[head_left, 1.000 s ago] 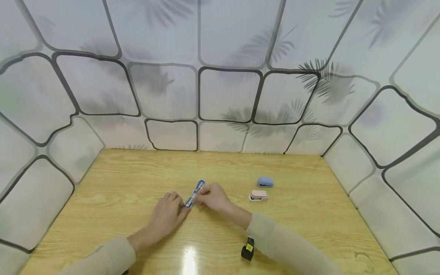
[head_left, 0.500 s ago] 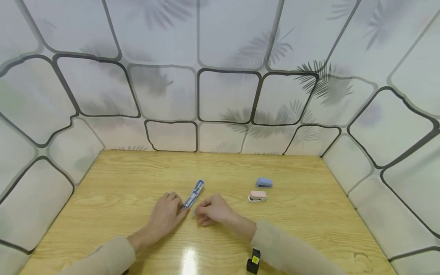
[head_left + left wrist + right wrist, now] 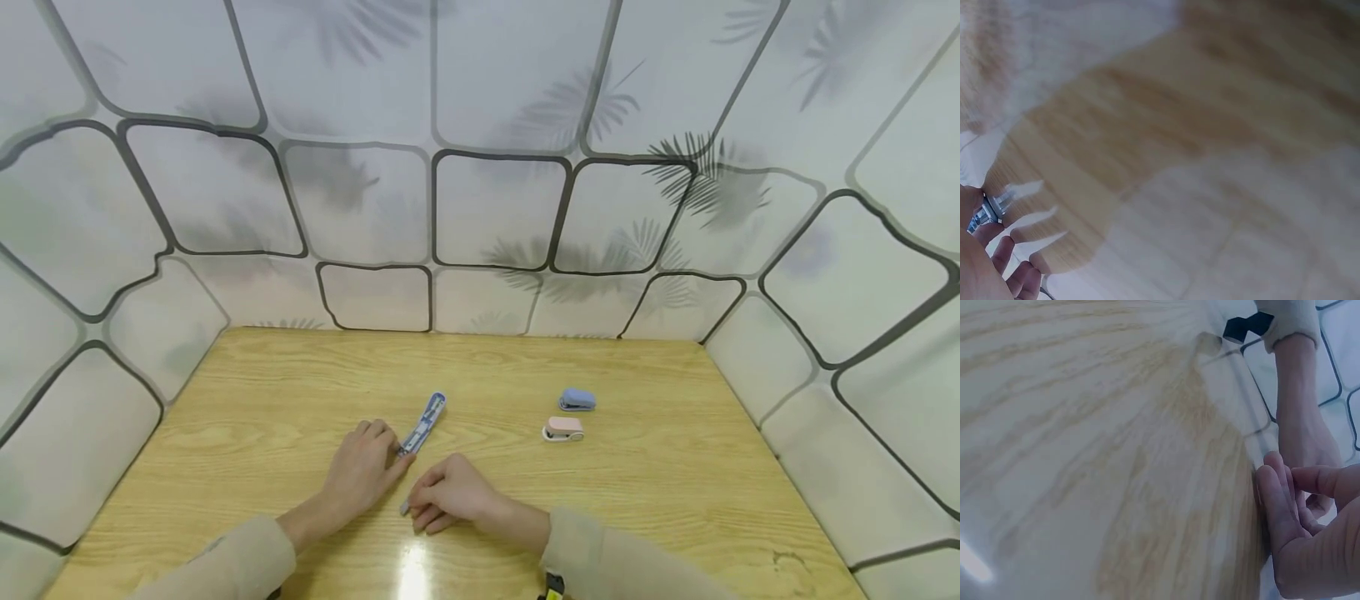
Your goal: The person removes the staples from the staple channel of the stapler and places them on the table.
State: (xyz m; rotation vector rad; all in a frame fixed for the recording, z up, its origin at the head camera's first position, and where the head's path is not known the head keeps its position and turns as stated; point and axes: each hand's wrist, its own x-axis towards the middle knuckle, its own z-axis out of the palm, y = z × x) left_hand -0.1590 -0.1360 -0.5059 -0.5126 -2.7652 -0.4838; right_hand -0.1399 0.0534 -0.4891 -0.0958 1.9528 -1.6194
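In the head view a slim blue stapler (image 3: 423,423) lies folded out long on the table, its pale metal parts showing. My left hand (image 3: 363,465) rests on the table and holds the stapler's near end between thumb and forefinger; the left wrist view catches a bit of its metal and blue body (image 3: 988,212) at the fingers. Nearer to me and to the right, my right hand (image 3: 456,493) pinches a small grey piece (image 3: 405,507) that looks like a short strip of staples. In the right wrist view, the thumb and fingertips (image 3: 1272,478) meet low over the table.
Off to the right on the wooden table (image 3: 652,467) stand a small blue stapler (image 3: 577,400) and a pink-and-white one (image 3: 563,429). A patterned cloth wall (image 3: 495,208) closes the back and both sides. Light glares on the table (image 3: 413,567) in front of me.
The right hand has come away from the stapler toward me, carrying the small grey piece. The left hand and the stapler have stayed in place.
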